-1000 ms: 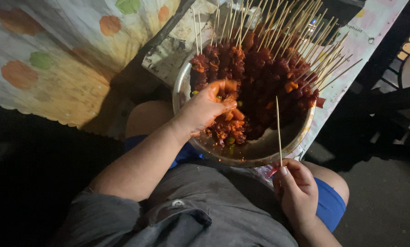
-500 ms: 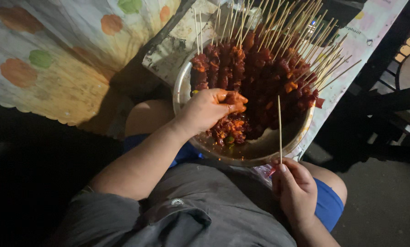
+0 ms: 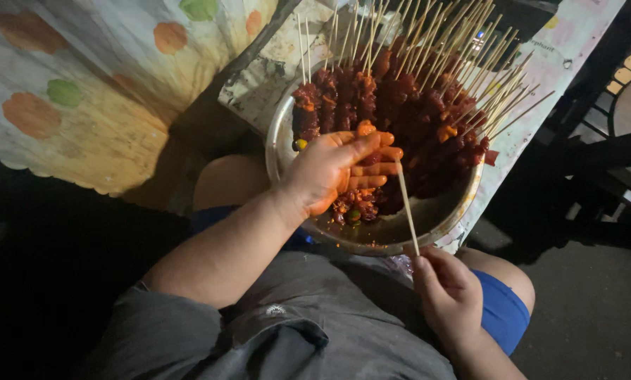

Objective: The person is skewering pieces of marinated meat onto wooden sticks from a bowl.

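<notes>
A round metal bowl rests on my lap, full of red marinated meat pieces and several finished skewers whose sticks point up and to the right. My left hand, smeared orange with sauce, is inside the bowl and pinches a meat piece at its fingertips. My right hand sits below the bowl's near rim and grips the lower end of a thin bamboo skewer. The skewer's tip leans up-left and touches the piece held by the left fingers.
A table with a flowered plastic cloth lies to the upper left, another covered table edge at upper right. A dark chair or stool frame stands to the right. The ground around is dark.
The skewer has tilted from upright toward the left hand, and its tip now meets the meat. The left hand lifted slightly out of the pile with a piece.
</notes>
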